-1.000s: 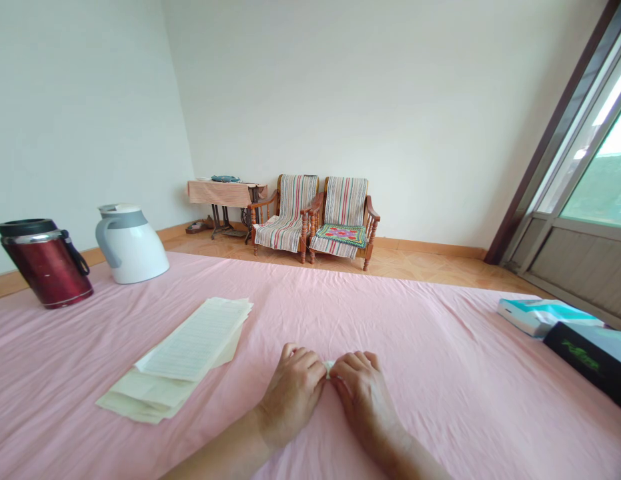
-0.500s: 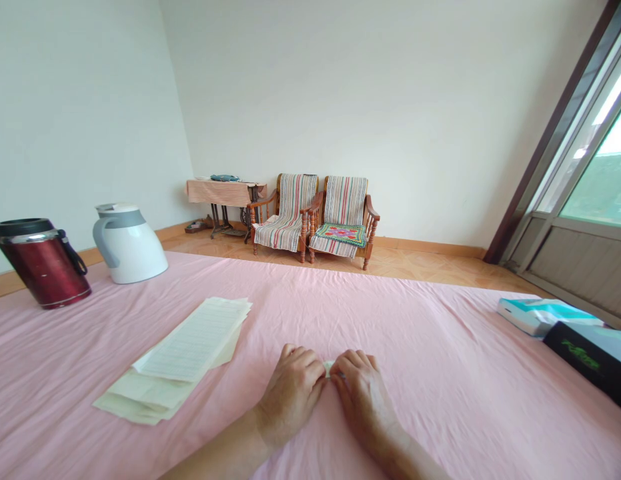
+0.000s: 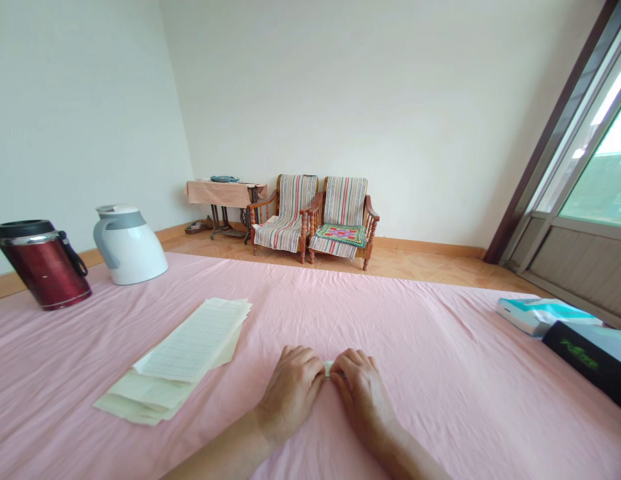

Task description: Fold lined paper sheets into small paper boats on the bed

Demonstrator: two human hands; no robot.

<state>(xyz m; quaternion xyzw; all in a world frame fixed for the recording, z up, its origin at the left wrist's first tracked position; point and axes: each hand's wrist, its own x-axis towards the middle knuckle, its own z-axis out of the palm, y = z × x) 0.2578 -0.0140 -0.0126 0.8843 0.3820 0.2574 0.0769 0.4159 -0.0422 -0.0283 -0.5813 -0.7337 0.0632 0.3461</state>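
Observation:
A small piece of pale paper (image 3: 328,368) shows in the narrow gap between my two hands, low over the pink cloth (image 3: 390,320). My left hand (image 3: 293,387) is closed on its left end, fingers curled and thumb pointing inward. On the other side my right hand (image 3: 361,390) grips the right end, also with bent fingers. Most of the paper is hidden beneath the fingers, so its full shape cannot be seen. Left of my hands lies a loose stack of pale lined paper sheets (image 3: 185,353), touched by neither hand.
A red thermos flask (image 3: 45,267) and a white jug with a grey handle (image 3: 135,247) stand at the back left. On the right are a blue-and-white packet (image 3: 545,313) and a black box (image 3: 580,357). Two wooden chairs (image 3: 343,213) are by the far wall.
Hardly anything differs: both hands keep their hold on the small paper, with only slight shifts of the fingers. The view has moved very slightly.

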